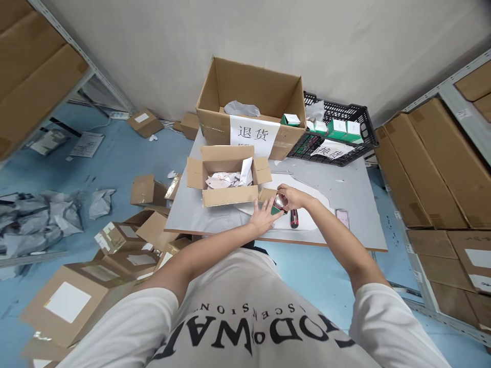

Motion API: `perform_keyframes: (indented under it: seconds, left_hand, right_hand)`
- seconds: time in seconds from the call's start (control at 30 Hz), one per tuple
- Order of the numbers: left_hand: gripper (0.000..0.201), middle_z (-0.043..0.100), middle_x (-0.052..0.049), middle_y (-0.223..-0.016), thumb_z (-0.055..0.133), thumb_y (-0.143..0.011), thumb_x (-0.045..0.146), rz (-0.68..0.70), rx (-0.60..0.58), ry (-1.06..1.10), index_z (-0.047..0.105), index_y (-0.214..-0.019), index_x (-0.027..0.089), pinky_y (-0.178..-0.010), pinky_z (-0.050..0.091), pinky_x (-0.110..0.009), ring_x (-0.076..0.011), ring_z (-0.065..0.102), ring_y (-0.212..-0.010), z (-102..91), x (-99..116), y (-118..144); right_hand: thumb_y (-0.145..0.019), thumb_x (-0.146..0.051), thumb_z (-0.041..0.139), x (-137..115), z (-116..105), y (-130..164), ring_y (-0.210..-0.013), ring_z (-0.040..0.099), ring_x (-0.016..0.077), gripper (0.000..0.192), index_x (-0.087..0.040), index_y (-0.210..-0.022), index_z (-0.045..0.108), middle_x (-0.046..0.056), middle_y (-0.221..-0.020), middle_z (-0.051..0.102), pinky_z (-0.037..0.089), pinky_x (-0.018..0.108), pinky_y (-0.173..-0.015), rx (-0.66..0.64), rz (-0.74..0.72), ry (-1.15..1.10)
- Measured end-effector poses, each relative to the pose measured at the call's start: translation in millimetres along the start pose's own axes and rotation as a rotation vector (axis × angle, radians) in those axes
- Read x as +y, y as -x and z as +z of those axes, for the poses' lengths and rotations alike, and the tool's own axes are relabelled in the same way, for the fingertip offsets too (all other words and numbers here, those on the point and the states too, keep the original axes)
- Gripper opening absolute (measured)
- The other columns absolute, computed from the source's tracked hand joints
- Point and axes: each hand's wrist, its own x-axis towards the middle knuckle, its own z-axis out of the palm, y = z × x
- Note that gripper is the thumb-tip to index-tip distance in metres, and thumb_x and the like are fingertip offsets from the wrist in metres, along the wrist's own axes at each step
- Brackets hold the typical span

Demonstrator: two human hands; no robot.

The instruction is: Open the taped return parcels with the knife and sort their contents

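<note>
Over the table's front part, my right hand (290, 196) has its fingers curled round a shiny, round, silver-coloured object (280, 201); its exact kind is unclear. My left hand (263, 218) grips a small green box (274, 210) just below it, the thumb on one side and the fingers on the other. Much of that box is hidden by the hands. A brown cardboard flap (266, 194) shows beside the left fingertips. Close to the right hand lies a red and black utility knife (294, 219).
An open carton with crumpled paper (230, 198) stands left of my hands. Behind are a large labelled carton (215, 128) and a black crate (370, 130) holding green-and-white boxes. A phone-like item (342, 218) lies right. Cartons (82, 301) crowd the floor at left; shelves flank both sides.
</note>
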Motion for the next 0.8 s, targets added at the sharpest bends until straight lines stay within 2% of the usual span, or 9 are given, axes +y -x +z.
perform_keyframes:
  seconds: [0.07, 0.17, 0.3, 0.4, 0.47, 0.6, 0.7, 0.8]
  left_hand:
    - [0.080, 0.020, -0.015, -0.152, 0.074, -0.070, 0.038, 0.004, -0.040, -0.011, 0.033, -0.139, 0.040, -0.101, 0.004, -0.071, -0.0395, 0.020, -0.137, -2.7, -0.1, -0.1]
    - [0.079, 0.032, -0.018, -0.147, 0.070, -0.072, 0.045, 0.034, -0.113, -0.011, 0.031, -0.141, 0.038, -0.100, 0.003, -0.072, -0.0385, 0.023, -0.136, -7.5, -1.5, 0.8]
    - [0.080, 0.037, -0.019, -0.143, 0.069, -0.072, 0.049, 0.035, -0.125, -0.001, 0.031, -0.141, 0.036, -0.099, 0.005, -0.073, -0.0396, 0.021, -0.137, -12.8, -5.4, 3.7]
    - [0.075, 0.031, -0.017, -0.147, 0.070, -0.073, 0.046, 0.024, -0.068, 0.035, 0.035, -0.138, 0.035, -0.100, 0.009, -0.071, -0.0386, 0.019, -0.137, -14.7, -10.1, 8.4]
    - [0.063, 0.027, -0.015, -0.149, 0.065, -0.078, 0.043, 0.018, 0.017, 0.092, 0.040, -0.134, 0.030, -0.103, 0.013, -0.066, -0.0360, 0.020, -0.137, -15.9, -12.8, 10.7]
    - [0.038, 0.044, -0.010, -0.134, 0.048, -0.088, 0.040, -0.062, 0.186, 0.239, 0.050, -0.121, 0.022, -0.108, 0.022, -0.049, -0.0264, 0.040, -0.125, -22.8, -11.5, 2.7]
    - [0.044, 0.049, -0.010, -0.124, 0.054, -0.083, 0.045, -0.181, 0.232, 0.262, 0.051, -0.120, 0.021, -0.102, 0.030, -0.045, -0.0278, 0.044, -0.118, -31.4, -6.8, -13.9]
    - [0.067, 0.045, -0.012, -0.128, 0.065, -0.069, 0.055, -0.269, 0.214, 0.269, 0.048, -0.125, 0.022, -0.096, 0.035, -0.046, -0.0333, 0.040, -0.120, -36.2, -7.5, -29.8]
  right_hand:
    - [-0.053, -0.020, 0.072, 0.9, 3.2, 1.4, -0.089, 0.059, 0.0225, 0.046, -0.013, -0.097, 0.060, 0.013, -0.114, 0.051, 0.050, 0.032, -0.077, 0.018, -0.002, -0.014]
    - [-0.053, -0.020, 0.072, -0.1, 6.5, 5.3, -0.094, 0.058, 0.0242, 0.051, -0.012, -0.102, 0.059, 0.014, -0.116, 0.050, 0.049, 0.034, -0.080, 0.048, -0.034, -0.018]
    - [-0.053, -0.022, 0.074, -2.8, 7.0, 8.6, -0.096, 0.057, 0.0252, 0.054, -0.012, -0.103, 0.057, 0.014, -0.113, 0.050, 0.048, 0.035, -0.082, 0.078, -0.045, -0.034]
    - [-0.054, -0.023, 0.074, -4.9, 4.7, 9.1, -0.093, 0.058, 0.0241, 0.054, -0.012, -0.104, 0.057, 0.014, -0.115, 0.048, 0.048, 0.035, -0.081, 0.067, -0.035, -0.016]
    - [-0.057, -0.023, 0.073, -7.1, 2.6, 9.5, -0.089, 0.059, 0.0223, 0.053, -0.012, -0.106, 0.057, 0.014, -0.117, 0.047, 0.049, 0.034, -0.078, 0.041, -0.014, 0.021]
    - [-0.061, -0.025, 0.073, -15.1, -1.8, 11.1, -0.090, 0.060, 0.0224, 0.050, -0.014, -0.107, 0.057, 0.014, -0.122, 0.044, 0.050, 0.032, -0.075, -0.019, 0.066, 0.125]
    - [-0.062, -0.032, 0.074, -21.3, -6.9, 12.9, -0.112, 0.050, 0.0305, 0.054, -0.016, -0.110, 0.057, 0.016, -0.131, 0.040, 0.052, 0.034, -0.073, -0.005, 0.114, 0.190]
    - [-0.060, -0.032, 0.076, -23.9, -12.8, 15.1, -0.122, 0.040, 0.0328, 0.063, -0.016, -0.117, 0.054, 0.016, -0.135, 0.037, 0.052, 0.036, -0.076, 0.034, 0.087, 0.183]
